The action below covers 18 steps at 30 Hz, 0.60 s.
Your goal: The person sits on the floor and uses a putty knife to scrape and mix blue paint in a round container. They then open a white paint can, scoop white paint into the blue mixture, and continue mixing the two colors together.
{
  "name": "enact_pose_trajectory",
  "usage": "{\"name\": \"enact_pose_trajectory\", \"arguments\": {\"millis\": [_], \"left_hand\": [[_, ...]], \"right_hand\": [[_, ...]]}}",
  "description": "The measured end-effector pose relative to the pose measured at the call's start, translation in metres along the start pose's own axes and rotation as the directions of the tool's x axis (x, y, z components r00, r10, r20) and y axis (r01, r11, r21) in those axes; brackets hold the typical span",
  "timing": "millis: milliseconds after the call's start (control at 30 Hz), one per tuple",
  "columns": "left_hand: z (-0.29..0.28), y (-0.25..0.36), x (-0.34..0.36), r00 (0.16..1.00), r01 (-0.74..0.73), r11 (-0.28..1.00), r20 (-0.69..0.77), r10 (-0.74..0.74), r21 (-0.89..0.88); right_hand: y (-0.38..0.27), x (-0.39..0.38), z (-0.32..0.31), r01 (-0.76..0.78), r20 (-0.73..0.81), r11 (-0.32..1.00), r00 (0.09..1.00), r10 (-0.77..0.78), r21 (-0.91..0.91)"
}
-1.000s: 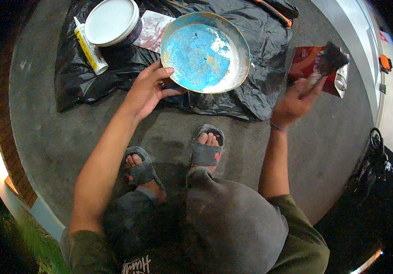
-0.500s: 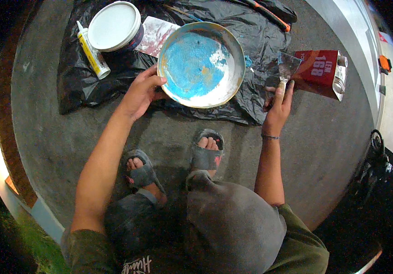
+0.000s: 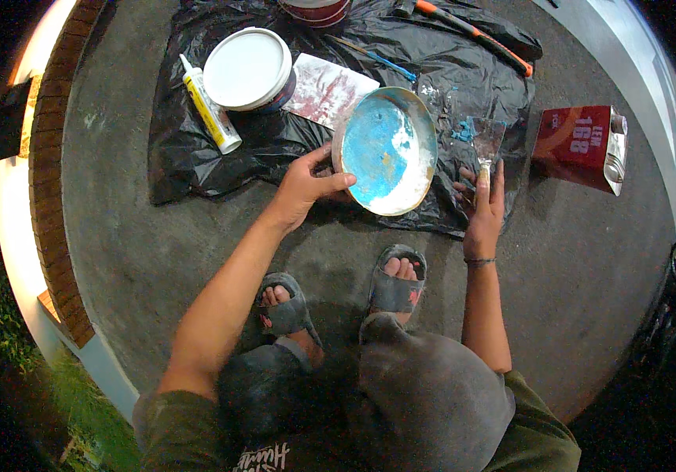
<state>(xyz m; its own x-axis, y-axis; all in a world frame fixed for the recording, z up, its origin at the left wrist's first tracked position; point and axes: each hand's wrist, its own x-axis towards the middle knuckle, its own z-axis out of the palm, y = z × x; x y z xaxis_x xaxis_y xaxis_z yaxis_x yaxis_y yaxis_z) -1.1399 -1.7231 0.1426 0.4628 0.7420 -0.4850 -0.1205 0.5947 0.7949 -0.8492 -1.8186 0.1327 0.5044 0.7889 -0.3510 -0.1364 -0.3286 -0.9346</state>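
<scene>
My left hand [image 3: 304, 191] is closed on the near-left rim of a shallow round metal pan [image 3: 425, 149], its thumb over the edge. Blue and white paste [image 3: 377, 153] coats the inside of the pan, which is held tilted toward the right. In my right hand [image 3: 483, 214] is a putty knife [image 3: 489, 140], gripped by its handle with the wide blade pointing away from me. Some fingers lie stretched along the handle. The blade is apart from the pan, to its right, and has bluish smears.
Black plastic sheeting [image 3: 255, 165] covers the ground ahead. On it are a white-lidded tub [image 3: 247, 67], a sealant cartridge [image 3: 210, 110], a smeared board [image 3: 326, 90], a thin blue-ended stick [image 3: 389, 64], an orange-black handled tool [image 3: 479, 39] and a red bucket [image 3: 314, 12]. A red can [image 3: 574, 145] lies at right.
The pan has tipped from nearly face-on to a slant toward the right, and the gap between it and the putty knife has narrowed. The whole view has shifted, bringing the red bucket into sight.
</scene>
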Motion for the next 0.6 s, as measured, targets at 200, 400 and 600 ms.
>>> {"name": "enact_pose_trajectory", "arguments": {"millis": [200,400,600], "left_hand": [[0.002,0.005,0.001,0.998,-0.060,0.973,0.029,0.055,0.223],[-0.044,0.015,-0.007,0.993,0.012,0.992,-0.119,0.003,0.124],[-0.113,0.015,-0.042,0.966,0.236,0.932,-0.167,-0.196,0.274]], "right_hand": [[-0.007,0.002,0.000,0.018,0.016,1.000,1.000,-0.018,-0.017],[-0.009,0.002,0.000,0.079,-0.023,0.992,0.996,-0.081,-0.095],[0.001,0.000,0.002,0.143,-0.033,0.986,0.989,-0.146,-0.082]]}}
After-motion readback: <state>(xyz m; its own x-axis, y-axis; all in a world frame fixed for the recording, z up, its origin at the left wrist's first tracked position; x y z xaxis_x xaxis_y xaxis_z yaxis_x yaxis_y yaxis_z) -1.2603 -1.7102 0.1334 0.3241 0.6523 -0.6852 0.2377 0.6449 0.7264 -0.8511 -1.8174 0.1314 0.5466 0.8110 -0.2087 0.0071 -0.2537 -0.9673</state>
